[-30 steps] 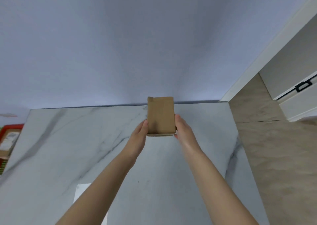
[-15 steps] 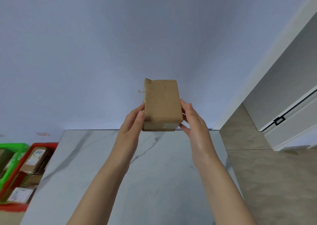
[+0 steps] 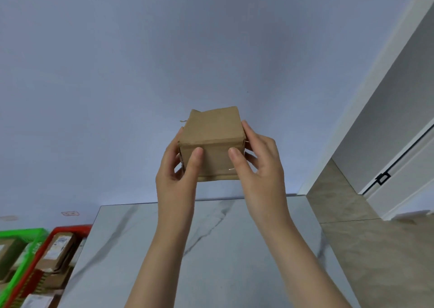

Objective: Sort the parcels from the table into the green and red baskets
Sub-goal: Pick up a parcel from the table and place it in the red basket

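Gripping parcel [image 3: 212, 138] in left hand [image 3: 175, 174] and right hand [image 3: 260, 164] | marble table [image 3: 234, 249] beneath | pale wall [image 3: 164, 61] behind

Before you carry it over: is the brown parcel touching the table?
Apart. In the head view the left hand and right hand hold the parcel up, with wall showing between its lower edge and the table.

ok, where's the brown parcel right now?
Head view, centre: the brown parcel is held in the air between the left hand and right hand, above the marble table; the red basket and green basket sit lower left.
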